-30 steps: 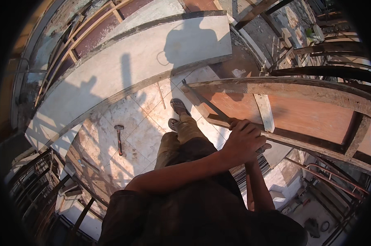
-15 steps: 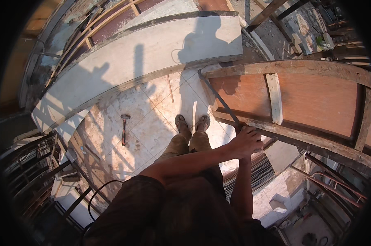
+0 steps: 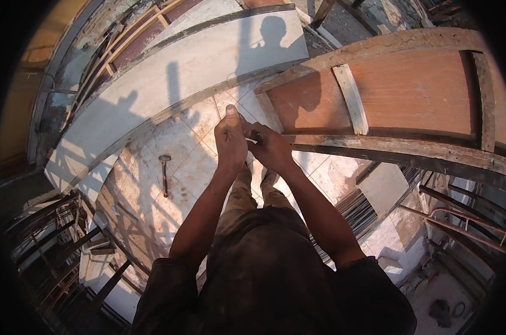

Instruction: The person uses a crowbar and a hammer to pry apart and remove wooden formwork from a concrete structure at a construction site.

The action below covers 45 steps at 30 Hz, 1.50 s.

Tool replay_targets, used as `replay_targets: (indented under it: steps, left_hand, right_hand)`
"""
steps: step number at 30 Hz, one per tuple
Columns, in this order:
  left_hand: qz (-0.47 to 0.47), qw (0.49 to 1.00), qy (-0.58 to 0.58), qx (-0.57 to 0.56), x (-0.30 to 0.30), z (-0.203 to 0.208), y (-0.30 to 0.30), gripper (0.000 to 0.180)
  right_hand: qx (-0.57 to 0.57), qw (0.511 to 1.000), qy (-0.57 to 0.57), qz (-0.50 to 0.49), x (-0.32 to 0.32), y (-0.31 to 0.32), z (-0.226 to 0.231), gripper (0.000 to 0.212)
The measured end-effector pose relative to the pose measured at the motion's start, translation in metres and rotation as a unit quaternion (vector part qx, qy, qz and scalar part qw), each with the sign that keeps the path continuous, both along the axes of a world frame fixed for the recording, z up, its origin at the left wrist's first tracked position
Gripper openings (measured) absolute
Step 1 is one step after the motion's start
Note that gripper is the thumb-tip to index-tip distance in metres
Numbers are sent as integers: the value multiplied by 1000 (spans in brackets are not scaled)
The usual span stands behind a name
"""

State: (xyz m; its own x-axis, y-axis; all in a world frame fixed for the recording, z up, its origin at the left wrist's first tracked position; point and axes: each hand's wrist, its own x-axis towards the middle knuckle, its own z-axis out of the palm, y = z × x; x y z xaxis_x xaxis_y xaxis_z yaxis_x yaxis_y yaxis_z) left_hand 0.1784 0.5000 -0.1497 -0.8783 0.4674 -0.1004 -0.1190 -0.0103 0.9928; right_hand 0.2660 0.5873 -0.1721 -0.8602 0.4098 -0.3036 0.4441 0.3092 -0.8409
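Observation:
My left hand is raised over my feet, its fingers curled and its thumb laid straight along the top. Touching it from the right is my right hand, fingers bent in toward the left palm. A small dark bit shows between the hands, but what they hold is mostly hidden. To the right lies a wood-framed panel with a reddish-brown board and a pale cross batten. Both hands are apart from its near corner. A hammer with a dark handle rests on the dusty tiles at left.
A long pale slab runs across the far side, with shadows on it. Dark thin rods lie under the panel's near edge, beside a square tile. Metal frames stand at right, and more timber and bars lie at left.
Both hands have left the panel's near rail and come to the middle in front of me. The dark pry bar seen in them earlier is no longer plainly visible. The view has shifted.

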Motion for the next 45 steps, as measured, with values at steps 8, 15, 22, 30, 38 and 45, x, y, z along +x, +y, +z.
replay_targets:
  steps: [8,15,22,30,38,45]
  left_hand:
    - [241,970,-9,23,-28,39,-99,54]
    - [261,959,19,-106,-51,-37,-199,61]
    - [38,937,105,-331,-28,-157,-270,60]
    - [-293,838,206,-412,26,-234,-374,43]
    - [-308,782,211,-499,31,-307,-366,48]
    - [-251,763,193,-564,9,-361,-384,53]
  right_hand:
    - [-121,990,-73,18,83,-36,-77,47]
    - [-27,969,-244,-25,185,-29,-118,40]
    - [18,962,-266,-65,184,-31,-108,38]
    - [44,971,-223,-68,171,-50,-90,37]
    - [120,953,-275,-41,221,-38,-72,41]
    - [130,946,-294,-41,230,-16,-81,44]
